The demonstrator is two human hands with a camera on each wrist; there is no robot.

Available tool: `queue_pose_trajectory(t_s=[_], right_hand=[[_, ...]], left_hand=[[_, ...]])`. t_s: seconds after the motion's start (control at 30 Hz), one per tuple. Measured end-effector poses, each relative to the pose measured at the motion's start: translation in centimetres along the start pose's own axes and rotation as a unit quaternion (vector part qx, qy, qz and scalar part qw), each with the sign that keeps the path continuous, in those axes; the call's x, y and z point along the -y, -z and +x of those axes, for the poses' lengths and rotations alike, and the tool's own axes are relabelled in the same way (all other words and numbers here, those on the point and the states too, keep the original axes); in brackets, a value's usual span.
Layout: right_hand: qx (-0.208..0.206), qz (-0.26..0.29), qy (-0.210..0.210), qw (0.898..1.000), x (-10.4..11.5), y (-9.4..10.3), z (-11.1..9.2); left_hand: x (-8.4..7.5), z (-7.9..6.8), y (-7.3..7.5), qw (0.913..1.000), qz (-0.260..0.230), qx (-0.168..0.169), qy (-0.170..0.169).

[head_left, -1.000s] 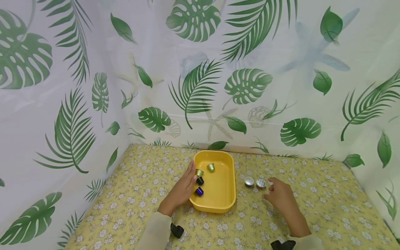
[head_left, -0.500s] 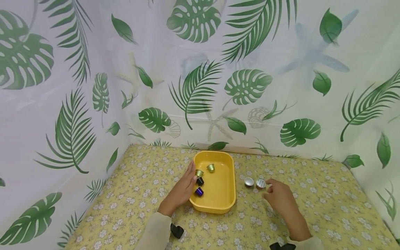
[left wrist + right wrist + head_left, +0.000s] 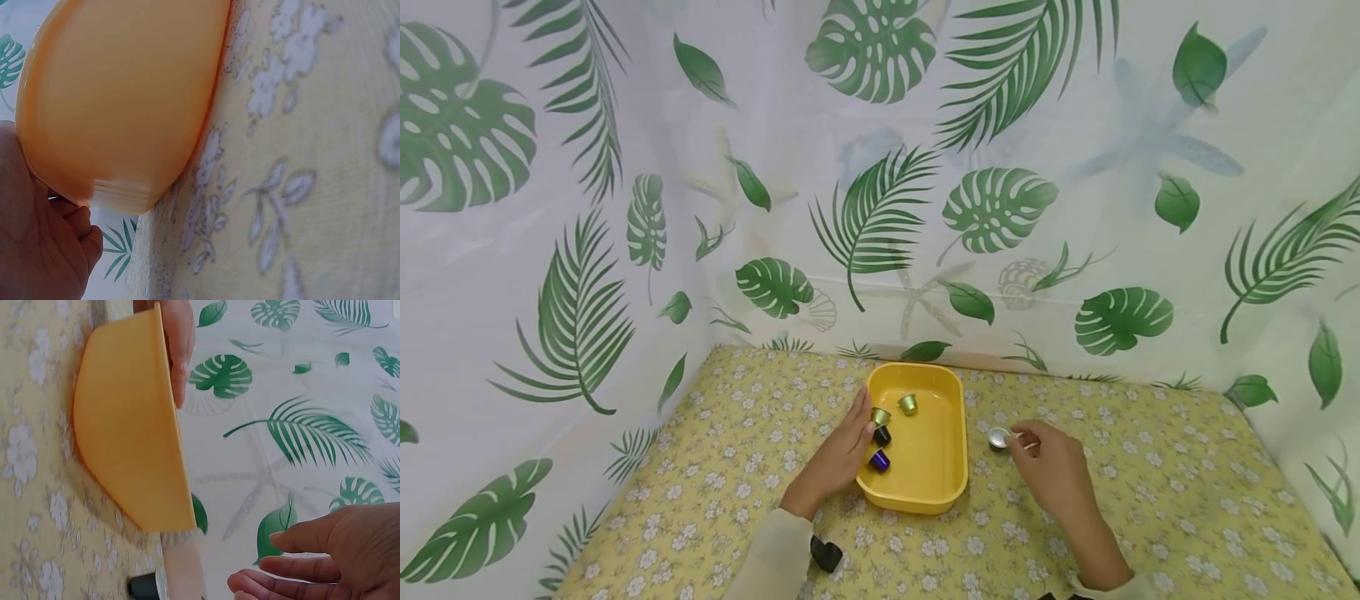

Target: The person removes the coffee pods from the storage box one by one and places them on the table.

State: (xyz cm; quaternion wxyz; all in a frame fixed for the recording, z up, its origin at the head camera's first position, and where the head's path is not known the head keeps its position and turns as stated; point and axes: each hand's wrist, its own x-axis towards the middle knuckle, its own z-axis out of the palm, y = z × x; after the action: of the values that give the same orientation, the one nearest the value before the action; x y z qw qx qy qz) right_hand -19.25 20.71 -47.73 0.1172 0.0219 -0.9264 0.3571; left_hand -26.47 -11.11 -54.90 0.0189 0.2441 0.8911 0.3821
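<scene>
A deep yellow tray [image 3: 925, 503] stands on the flowered cloth. My left hand [image 3: 837, 457] rests along its left side with straight fingers, touching the rim. Inside lie two green coffee capsules, one farther back [image 3: 908, 405] and one near the left wall [image 3: 881, 415], then a black capsule [image 3: 882, 435] and a purple one [image 3: 880, 460]. To the tray's right, a dark capsule with a silver lid [image 3: 998, 438] stands on the cloth. My right hand [image 3: 1054, 468] is right beside it, thumb and forefinger bent towards each other. Whether they pinch a second silver-lidded capsule is hidden.
A flowered yellow cloth [image 3: 1172, 500] covers the table. White curtain walls [image 3: 880, 333] with green leaf prints rise behind it and at both sides. A black strap piece [image 3: 826, 553] shows at my left sleeve [image 3: 772, 557].
My right hand has moved left, over the spot where the right-hand silver-lidded capsule stood; that capsule is now out of sight. The left hand and tray stay in place.
</scene>
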Motion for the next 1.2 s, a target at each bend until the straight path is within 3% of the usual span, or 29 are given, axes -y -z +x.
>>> queue_pose_trajectory(t_s=[0.83, 1.03, 1.2], right_hand=[[0.021, 0.075, 0.079, 0.994, 5.9, -3.4, -0.6], [0.041, 0.072, 0.084, 0.993, 6.6, -4.9, -0.7], [0.081, 0.054, 0.077, 0.992, 7.3, -6.1, -0.8]], left_hand=[[0.0, 0.4, 0.1, 1.0000, 0.000, 0.001, 0.001], [0.3, 0.2, 0.1, 1.0000, -0.003, 0.007, 0.006], [0.3, 0.0, 0.1, 0.9999, -0.001, 0.006, 0.008]])
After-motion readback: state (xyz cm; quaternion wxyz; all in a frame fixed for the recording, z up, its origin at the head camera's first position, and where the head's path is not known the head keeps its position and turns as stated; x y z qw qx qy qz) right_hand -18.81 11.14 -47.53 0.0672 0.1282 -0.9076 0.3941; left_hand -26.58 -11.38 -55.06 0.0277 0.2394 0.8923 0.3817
